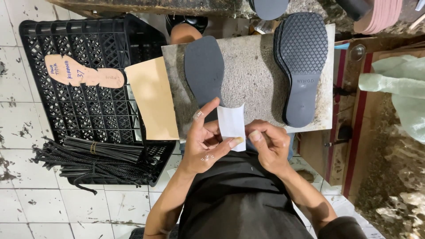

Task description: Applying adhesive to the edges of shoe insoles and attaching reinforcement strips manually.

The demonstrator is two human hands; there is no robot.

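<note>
1. Left hand (pixel 204 141), nearest the camera: palm up, fingers loosely curled. Index finger raised, with a small plaster across it. Thumb tip presses the lower edge of a small white paper piece (pixel 232 124).
2. Right hand (pixel 268 146): fingers bent in, thumb and forefinger pinched on the right lower corner of the same paper. Both hands grip it; neither is fully closed into a fist.
3. The paper stands roughly upright between the two hands, over the person's lap, just in front of the stone slab's near edge.
4. Stone slab (pixel 252 84): grey, rough, flat. A dark insole (pixel 204 71) lies on its left half, toe end away from the person, heel end hidden behind the left fingers.
5. Stack of black outsoles (pixel 301 66) on the slab's right side, tread up, heel overhanging the near edge slightly.
6. Tan card sheet (pixel 152 99) leans from the slab's left edge onto a black plastic crate (pixel 79 53).
7. On the crate: a beige sole pattern (pixel 84 73) with handwriting; a bundle of black straps (pixel 93 159) at the crate's near end.
</note>
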